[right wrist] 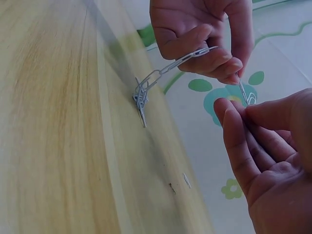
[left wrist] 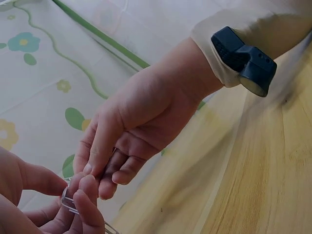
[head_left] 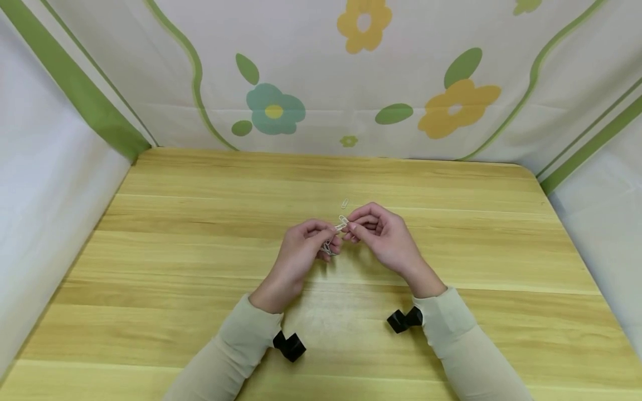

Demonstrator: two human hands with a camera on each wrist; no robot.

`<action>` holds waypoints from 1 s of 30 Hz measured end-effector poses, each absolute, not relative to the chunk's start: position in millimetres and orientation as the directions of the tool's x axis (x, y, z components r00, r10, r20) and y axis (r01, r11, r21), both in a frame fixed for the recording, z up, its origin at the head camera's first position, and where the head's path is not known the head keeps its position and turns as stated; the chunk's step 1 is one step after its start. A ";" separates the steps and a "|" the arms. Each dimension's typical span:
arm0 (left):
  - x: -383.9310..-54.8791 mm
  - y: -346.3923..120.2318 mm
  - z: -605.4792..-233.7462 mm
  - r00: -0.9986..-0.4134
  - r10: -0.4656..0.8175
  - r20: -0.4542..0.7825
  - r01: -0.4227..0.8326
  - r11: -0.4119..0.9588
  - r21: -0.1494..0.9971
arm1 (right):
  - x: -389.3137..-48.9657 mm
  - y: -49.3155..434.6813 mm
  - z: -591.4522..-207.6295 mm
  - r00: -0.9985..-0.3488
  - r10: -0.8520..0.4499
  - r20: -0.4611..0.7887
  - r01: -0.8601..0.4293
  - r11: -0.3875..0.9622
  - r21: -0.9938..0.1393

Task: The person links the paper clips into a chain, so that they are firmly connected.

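Near the middle of the table, my left hand (head_left: pixel 301 248) pinches the end of a chain of white paper clips (head_left: pixel 327 248) between thumb and forefinger. In the right wrist view the chain (right wrist: pixel 158 74) runs over the left fingers and hangs down, ending in a bunched cluster (right wrist: pixel 141 95). My right hand (head_left: pixel 387 238) faces it and pinches another paper clip (head_left: pixel 343 219) with thumb and fingertips. That clip overlaps the chain's end clip right between the two hands; fingertips hide part of both. One loose paper clip (head_left: pixel 345 204) lies on the table just beyond the hands.
The wooden table (head_left: pixel 175 267) spreads out on every side of the hands. A white cloth with printed flowers (head_left: pixel 321 67) stands behind its far edge, and white cloth walls flank both sides. Black wrist cameras (head_left: pixel 291 346) sit at both cuffs.
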State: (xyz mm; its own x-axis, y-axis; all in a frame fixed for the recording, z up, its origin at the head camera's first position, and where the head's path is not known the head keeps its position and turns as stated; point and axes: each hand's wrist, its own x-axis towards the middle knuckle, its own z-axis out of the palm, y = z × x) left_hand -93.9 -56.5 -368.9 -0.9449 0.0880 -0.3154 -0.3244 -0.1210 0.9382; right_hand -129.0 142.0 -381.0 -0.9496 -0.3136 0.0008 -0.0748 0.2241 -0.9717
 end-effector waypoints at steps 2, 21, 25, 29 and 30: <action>-94.3 -57.1 -368.6 -0.943 0.085 -0.323 -0.332 -0.132 0.934 | -129.1 141.8 -381.7 -0.949 -0.315 0.004 -0.080 0.228 -0.970; -99.5 -63.7 -374.9 -0.942 0.069 -0.328 -0.334 -0.108 0.936 | -131.2 148.7 -377.7 -0.961 -0.269 0.064 -0.131 0.237 -0.963; -99.0 -64.8 -377.8 -0.944 0.086 -0.318 -0.324 -0.060 0.944 | -132.5 149.1 -376.7 -0.964 -0.256 0.079 -0.147 0.259 -0.955; -97.8 -65.4 -378.4 -0.945 0.093 -0.313 -0.318 -0.038 0.947 | -133.1 147.9 -375.8 -0.968 -0.234 0.096 -0.165 0.295 -0.941; -97.7 -65.5 -378.4 -0.945 0.092 -0.314 -0.319 -0.037 0.947 | -132.7 147.5 -375.1 -0.968 -0.232 0.101 -0.170 0.302 -0.938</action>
